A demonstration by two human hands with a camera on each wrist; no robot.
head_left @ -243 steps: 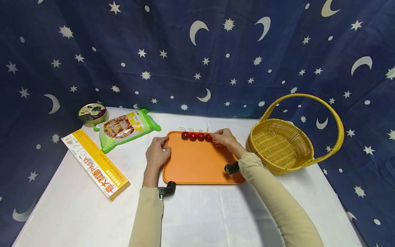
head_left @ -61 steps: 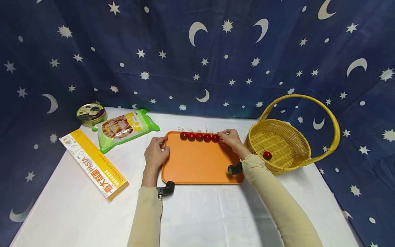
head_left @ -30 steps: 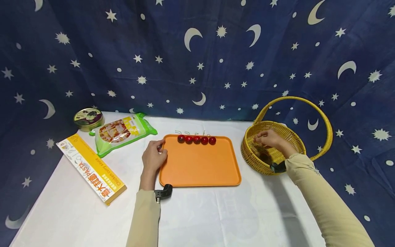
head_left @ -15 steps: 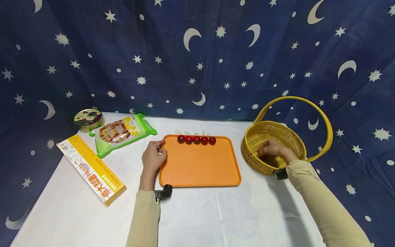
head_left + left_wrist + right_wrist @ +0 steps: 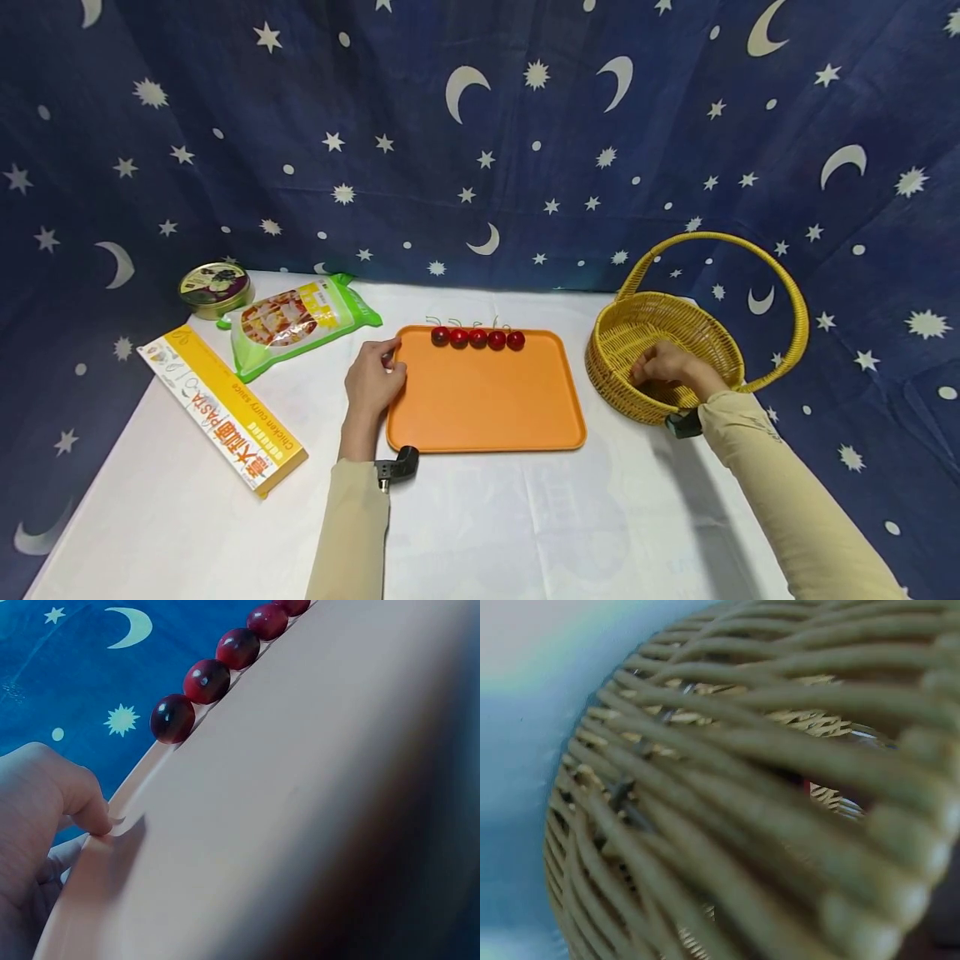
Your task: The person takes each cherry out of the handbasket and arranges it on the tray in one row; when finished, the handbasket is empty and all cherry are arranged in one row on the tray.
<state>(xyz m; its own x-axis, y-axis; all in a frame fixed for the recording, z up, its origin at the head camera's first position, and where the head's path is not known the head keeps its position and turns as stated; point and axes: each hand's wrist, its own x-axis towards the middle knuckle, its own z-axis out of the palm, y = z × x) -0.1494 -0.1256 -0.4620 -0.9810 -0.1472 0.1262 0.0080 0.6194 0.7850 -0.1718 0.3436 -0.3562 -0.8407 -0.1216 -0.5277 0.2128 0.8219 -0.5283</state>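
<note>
On the orange tray (image 5: pixel 486 400), a row of several dark red cherries (image 5: pixel 477 338) with thin stems lies along the far rim. My left hand (image 5: pixel 374 379) pinches the tray's left edge near its far corner. In the left wrist view, the thumb (image 5: pixel 94 814) lies over the rim with other fingers below it. My right hand (image 5: pixel 667 364) is down inside the yellow wicker basket (image 5: pixel 611 383), fingers bent toward its bottom. Its fingertips are hidden, so a grip on anything there does not show. Through the weave, the right wrist view shows only a small sliver of red.
At the left lie a long pasta box (image 5: pixel 225 412) and a green-edged food packet (image 5: pixel 300 321), with a round tin (image 5: pixel 216 290) behind them. The basket's tall handle (image 5: pixel 799 317) arches over its right side. A blue star-patterned cloth (image 5: pixel 420 150) hangs behind the white table.
The cherry row has grown by one since the earliest frame. My right hand has left the tray for the basket and sunk lower in it, covering the cherry seen there. My left hand stays put.
</note>
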